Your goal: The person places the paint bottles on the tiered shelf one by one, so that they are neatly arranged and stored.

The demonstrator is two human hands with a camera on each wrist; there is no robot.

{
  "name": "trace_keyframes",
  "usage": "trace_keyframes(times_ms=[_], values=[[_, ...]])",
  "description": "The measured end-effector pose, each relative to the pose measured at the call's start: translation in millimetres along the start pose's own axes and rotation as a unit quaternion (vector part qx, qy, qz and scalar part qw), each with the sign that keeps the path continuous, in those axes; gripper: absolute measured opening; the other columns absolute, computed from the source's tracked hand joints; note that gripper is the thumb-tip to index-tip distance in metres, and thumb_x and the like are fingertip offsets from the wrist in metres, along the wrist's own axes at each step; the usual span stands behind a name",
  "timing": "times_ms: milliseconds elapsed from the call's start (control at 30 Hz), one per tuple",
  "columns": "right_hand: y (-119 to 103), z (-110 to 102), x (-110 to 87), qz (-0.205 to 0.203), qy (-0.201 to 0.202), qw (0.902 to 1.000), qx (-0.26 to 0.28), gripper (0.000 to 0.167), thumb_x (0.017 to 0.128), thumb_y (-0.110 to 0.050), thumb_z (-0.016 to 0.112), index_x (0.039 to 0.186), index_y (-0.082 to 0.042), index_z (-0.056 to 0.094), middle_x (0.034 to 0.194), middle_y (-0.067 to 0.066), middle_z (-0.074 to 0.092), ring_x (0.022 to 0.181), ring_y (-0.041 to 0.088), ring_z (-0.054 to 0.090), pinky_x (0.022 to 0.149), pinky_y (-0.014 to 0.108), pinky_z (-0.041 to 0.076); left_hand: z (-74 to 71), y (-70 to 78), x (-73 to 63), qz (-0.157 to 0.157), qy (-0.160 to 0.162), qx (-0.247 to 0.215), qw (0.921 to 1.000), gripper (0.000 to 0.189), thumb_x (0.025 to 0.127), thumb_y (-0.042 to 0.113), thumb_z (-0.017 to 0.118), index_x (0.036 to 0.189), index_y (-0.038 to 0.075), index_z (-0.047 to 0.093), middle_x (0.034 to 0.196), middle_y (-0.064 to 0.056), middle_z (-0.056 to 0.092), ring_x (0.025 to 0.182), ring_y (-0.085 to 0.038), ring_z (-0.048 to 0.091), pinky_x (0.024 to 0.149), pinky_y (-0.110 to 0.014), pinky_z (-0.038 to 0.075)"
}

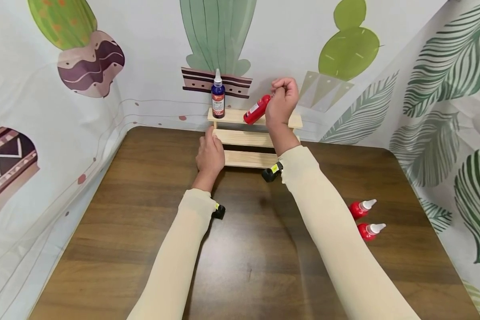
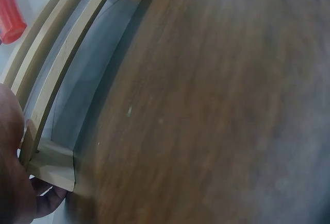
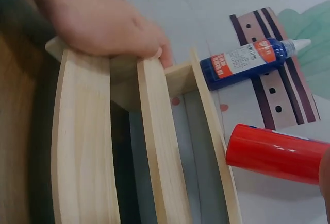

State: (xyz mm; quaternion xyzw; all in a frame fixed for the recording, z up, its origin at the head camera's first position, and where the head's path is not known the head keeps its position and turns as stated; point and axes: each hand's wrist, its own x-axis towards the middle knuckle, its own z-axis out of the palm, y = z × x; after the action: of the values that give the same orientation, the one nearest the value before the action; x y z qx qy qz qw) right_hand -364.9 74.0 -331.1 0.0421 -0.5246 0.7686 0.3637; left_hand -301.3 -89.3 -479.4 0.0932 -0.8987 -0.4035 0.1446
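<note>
the step in hand looks like setting a red bottle (image 1: 257, 110) onto the top step of the small wooden stepped rack (image 1: 248, 138) at the back of the desk (image 1: 144, 222). the right hand (image 1: 282, 101) is raised above the rack with its wrist bent, fingers curled and pinching the bottle by its cap end, so the bottle hangs tilted with its base just over the top step, near the upright blue bottle (image 1: 218, 95). the left hand (image 1: 210, 153) grips the rack's left end, fingers wrapped round the side piece, forearm low over the desk. next, i judge, the bottle must be tipped upright and lowered. two more red bottles (image 1: 366, 220) lie on the desk to the right.
</note>
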Motion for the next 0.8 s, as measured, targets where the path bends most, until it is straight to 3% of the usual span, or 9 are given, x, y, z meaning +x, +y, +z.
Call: trace_keyframes(times_ms=[133, 267, 333, 433, 567, 633, 700, 800], values=[[2, 0, -0.3, -0.023, -0.053, 0.9977, -0.036, 0.044, 0.098, 0.014, 0.038, 0.072, -0.017, 0.053, 0.078, -0.004, 0.055, 0.076, 0.014, 0.052, 0.076, 0.026, 0.045, 0.7, 1.5, -0.1, -0.001, -0.003, -0.003, 1.0, 0.05, 0.114, 0.041, 0.021, 0.161, 0.032, 0.033, 0.131, -0.021, 0.057, 0.111, -0.047, 0.065, 0.083, -0.067, 0.053], [5, -5, -2.1, -0.045, -0.115, 0.987, -0.103, 0.038, 0.095, 0.013, 0.04, 0.076, -0.016, 0.052, 0.086, -0.007, 0.05, 0.083, 0.009, 0.049, 0.078, 0.023, 0.042, 0.8, 0.3, 0.3, -0.001, -0.001, -0.008, 1.0, 0.05, 0.114, 0.04, 0.02, 0.162, 0.031, 0.032, 0.131, -0.021, 0.056, 0.11, -0.047, 0.064, 0.082, -0.067, 0.053], [5, -7, -3.0, -0.055, -0.145, 0.9783, -0.137, 0.034, 0.092, 0.013, 0.04, 0.077, -0.015, 0.051, 0.091, -0.008, 0.047, 0.087, 0.007, 0.047, 0.079, 0.022, 0.04, -0.1, -0.6, 0.9, 0.0, 0.001, -0.008, 1.0, 0.05, 0.114, 0.039, 0.02, 0.162, 0.031, 0.032, 0.131, -0.021, 0.056, 0.11, -0.047, 0.064, 0.082, -0.068, 0.053], [5, -9, -3.6, -0.071, -0.19, 0.9631, -0.177, 0.024, 0.09, 0.015, 0.041, 0.079, -0.003, 0.053, 0.098, -0.008, 0.044, 0.094, 0.005, 0.046, 0.081, 0.022, 0.04, -1.8, -1.1, 1.5, 0.0, 0.002, -0.009, 1.0, 0.049, 0.114, 0.039, 0.021, 0.162, 0.031, 0.032, 0.131, -0.021, 0.056, 0.11, -0.047, 0.064, 0.082, -0.068, 0.053], [0, -11, -4.6, -0.102, -0.246, 0.9369, -0.226, 0.016, 0.089, 0.017, 0.042, 0.09, 0.009, 0.056, 0.105, 0.006, 0.049, 0.104, 0.009, 0.046, 0.08, 0.022, 0.041, -2.2, -0.1, 1.7, -0.003, -0.001, -0.012, 0.9999, 0.05, 0.114, 0.039, 0.021, 0.161, 0.032, 0.033, 0.132, -0.022, 0.057, 0.112, -0.047, 0.064, 0.083, -0.068, 0.053], [-2, -11, -4.8, -0.108, -0.267, 0.9272, -0.24, 0.019, 0.089, 0.016, 0.043, 0.098, 0.01, 0.058, 0.11, 0.014, 0.05, 0.104, 0.012, 0.046, 0.08, 0.022, 0.04, -1.9, 0.5, 1.7, -0.004, -0.002, -0.013, 0.9999, 0.05, 0.114, 0.039, 0.021, 0.162, 0.032, 0.033, 0.132, -0.022, 0.057, 0.112, -0.046, 0.064, 0.083, -0.067, 0.053], [-2, -10, -4.7, -0.1, -0.281, 0.9242, -0.238, 0.023, 0.091, 0.015, 0.045, 0.11, 0.01, 0.058, 0.115, 0.018, 0.051, 0.103, 0.015, 0.047, 0.082, 0.023, 0.041, -1.8, 1.1, 1.3, -0.005, -0.001, -0.014, 0.9999, 0.05, 0.114, 0.039, 0.022, 0.161, 0.032, 0.033, 0.133, -0.021, 0.057, 0.113, -0.046, 0.064, 0.084, -0.067, 0.053], [-2, -9, -5.0, -0.06, -0.291, 0.9309, -0.212, 0.031, 0.096, 0.013, 0.051, 0.127, 0.008, 0.052, 0.122, 0.021, 0.053, 0.105, 0.023, 0.053, 0.091, 0.022, 0.045, -1.3, 1.0, 0.5, -0.007, -0.003, -0.012, 0.9999, 0.05, 0.114, 0.04, 0.021, 0.162, 0.032, 0.033, 0.133, -0.021, 0.057, 0.113, -0.046, 0.064, 0.084, -0.067, 0.053]])
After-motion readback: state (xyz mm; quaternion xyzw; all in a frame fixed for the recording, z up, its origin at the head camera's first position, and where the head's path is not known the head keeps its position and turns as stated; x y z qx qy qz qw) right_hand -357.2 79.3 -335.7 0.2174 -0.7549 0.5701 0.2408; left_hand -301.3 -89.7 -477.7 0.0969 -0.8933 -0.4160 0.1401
